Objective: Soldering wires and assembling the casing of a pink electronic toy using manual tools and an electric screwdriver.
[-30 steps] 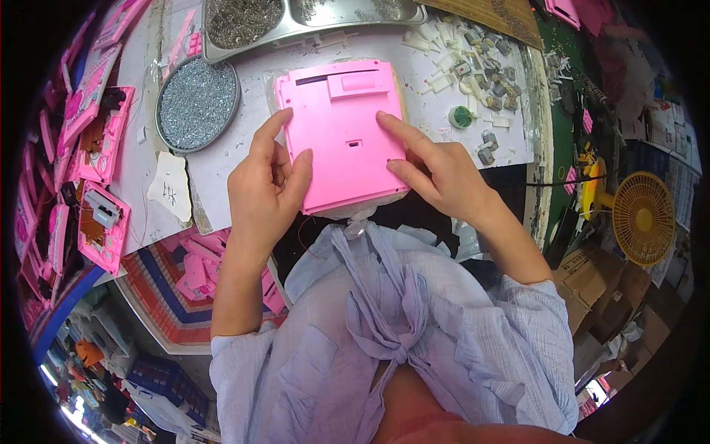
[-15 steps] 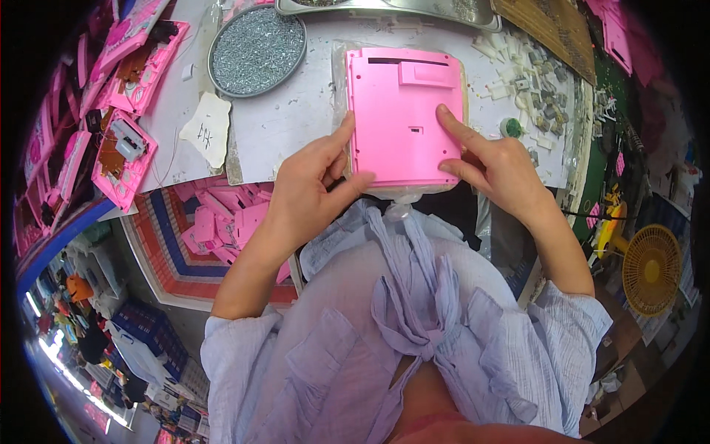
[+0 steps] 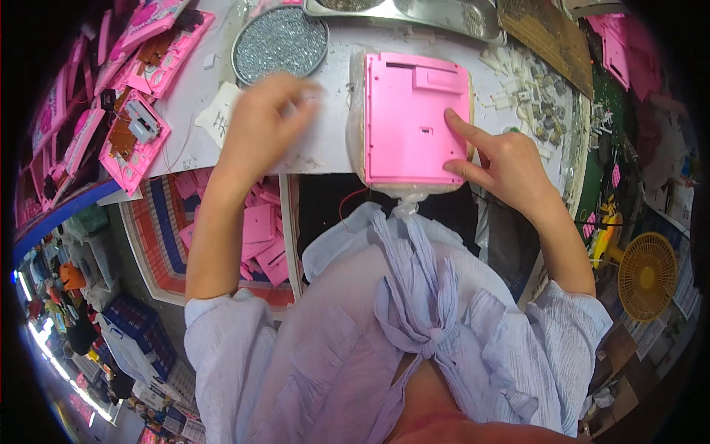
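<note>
A pink plastic casing (image 3: 414, 152) lies flat, with small holes and a raised block near its far edge. It rests on a pad wrapped in clear plastic (image 3: 358, 118) at the table's front edge. My right hand (image 3: 510, 166) grips the casing's right side, index finger and thumb pressed on its face, the other fingers curled in. My left hand (image 3: 270, 118) is off the casing, in the air just short of a round tray of small metal screws (image 3: 277, 46). Motion smears its fingers, so whether they hold anything does not show.
Pink casings with wiring (image 3: 137, 137) are stacked at the left. A lined bin of pink parts (image 3: 259, 226) stands below the table's edge. White plastic pieces (image 3: 510, 89) lie scattered on the right, near a cardboard sheet (image 3: 551, 44). At far right is a yellow fan (image 3: 647, 277).
My left hand has let go of the casing's left edge and moved left and away, toward the screw tray. My right hand stays on the casing. The whole view has shifted slightly.
</note>
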A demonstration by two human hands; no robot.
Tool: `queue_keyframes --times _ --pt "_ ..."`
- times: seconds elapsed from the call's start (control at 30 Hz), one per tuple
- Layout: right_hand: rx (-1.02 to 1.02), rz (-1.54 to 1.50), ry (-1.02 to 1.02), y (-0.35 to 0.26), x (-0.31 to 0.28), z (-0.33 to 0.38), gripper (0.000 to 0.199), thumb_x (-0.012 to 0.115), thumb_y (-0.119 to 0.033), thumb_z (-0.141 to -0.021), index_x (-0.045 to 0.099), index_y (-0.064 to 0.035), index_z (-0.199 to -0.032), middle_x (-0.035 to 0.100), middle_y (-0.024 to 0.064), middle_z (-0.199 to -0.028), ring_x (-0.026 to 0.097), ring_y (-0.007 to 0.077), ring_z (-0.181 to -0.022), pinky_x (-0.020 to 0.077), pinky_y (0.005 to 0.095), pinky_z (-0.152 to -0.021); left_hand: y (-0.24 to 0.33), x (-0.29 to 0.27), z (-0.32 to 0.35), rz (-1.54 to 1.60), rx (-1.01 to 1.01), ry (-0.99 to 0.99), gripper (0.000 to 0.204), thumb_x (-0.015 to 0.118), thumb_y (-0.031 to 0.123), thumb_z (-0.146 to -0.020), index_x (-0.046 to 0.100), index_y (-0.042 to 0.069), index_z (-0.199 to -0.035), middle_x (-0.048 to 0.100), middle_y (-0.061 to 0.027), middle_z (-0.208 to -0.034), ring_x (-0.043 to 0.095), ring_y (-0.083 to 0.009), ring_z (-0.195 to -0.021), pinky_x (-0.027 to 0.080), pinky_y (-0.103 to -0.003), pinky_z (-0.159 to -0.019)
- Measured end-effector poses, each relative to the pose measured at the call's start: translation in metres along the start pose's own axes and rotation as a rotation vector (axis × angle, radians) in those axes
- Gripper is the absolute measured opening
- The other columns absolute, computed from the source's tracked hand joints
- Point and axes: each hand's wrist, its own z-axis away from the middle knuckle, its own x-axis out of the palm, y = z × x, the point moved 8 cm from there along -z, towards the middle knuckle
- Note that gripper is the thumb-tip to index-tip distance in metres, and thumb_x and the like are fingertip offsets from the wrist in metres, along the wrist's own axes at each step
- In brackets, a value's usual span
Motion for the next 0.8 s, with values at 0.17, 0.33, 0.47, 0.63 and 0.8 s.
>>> queue_keyframes --times 0.17,0.33,0.47,0.63,0.8 --pt "-0.232 0.254 0.001 -0.035 -0.032 -0.044 0.025 0.074 -0.028 -0.085 0.073 -0.0089 -0.100 0.066 0.0105 -0.075 0.066 0.0333 -0.077 0.0535 0.0458 -0.070 -0.035 -0.025 -0.025 -0.600 -0.063 0.159 0.012 0.075 0.021 -0.084 0.076 0.009 -0.084 0.068 -0.0068 -0.092 0.065 -0.0294 -0.093 0.047 -0.047 -0.083" --pt "-0.639 0.129 0.466 -0.093 -0.033 -0.163 0.011 0.074 -0.019 -0.082 0.070 -0.0082 -0.082 0.064 0.0073 -0.083 0.059 0.0280 -0.094 0.0515 0.0413 -0.081 -0.039 -0.017 -0.037 -0.448 -0.078 0.199 0.011 0.071 0.019 -0.086 0.072 0.008 -0.091 0.067 -0.0080 -0.093 0.065 -0.0296 -0.095 0.045 -0.048 -0.084" --pt "-0.644 0.396 0.375 -0.118 0.016 -0.241 0.018 0.064 -0.020 -0.087 0.075 -0.0061 -0.087 0.071 0.0100 -0.095 0.061 0.0260 -0.099 0.0491 0.0435 -0.084 -0.041 -0.029 -0.029 -0.389 -0.052 0.316 0.009 0.067 0.014 -0.090 0.068 0.005 -0.093 0.068 -0.0112 -0.088 0.066 -0.0311 -0.085 0.049 -0.043 -0.076" --pt "-0.559 0.438 0.356 -0.112 0.020 -0.261 0.023 0.060 -0.022 -0.083 0.077 -0.0085 -0.075 0.074 0.0094 -0.091 0.062 0.0259 -0.096 0.0483 0.0432 -0.081 -0.050 -0.036 -0.017 -0.061 -0.184 0.390 0.011 0.071 0.007 -0.090 0.070 -0.001 -0.098 0.070 -0.0103 -0.081 0.064 -0.0196 -0.068 0.050 -0.032 -0.065" --pt "-0.577 0.261 0.412 -0.106 -0.003 -0.248 0.019 0.065 -0.021 -0.084 0.075 -0.0059 -0.080 0.072 0.0092 -0.090 0.061 0.0274 -0.097 0.0488 0.0435 -0.084 -0.053 -0.017 -0.017 0.276 -0.283 0.365 0.012 0.076 0.007 -0.089 0.074 -0.002 -0.097 0.071 -0.0057 -0.080 0.059 -0.0090 -0.068 0.049 -0.028 -0.064"
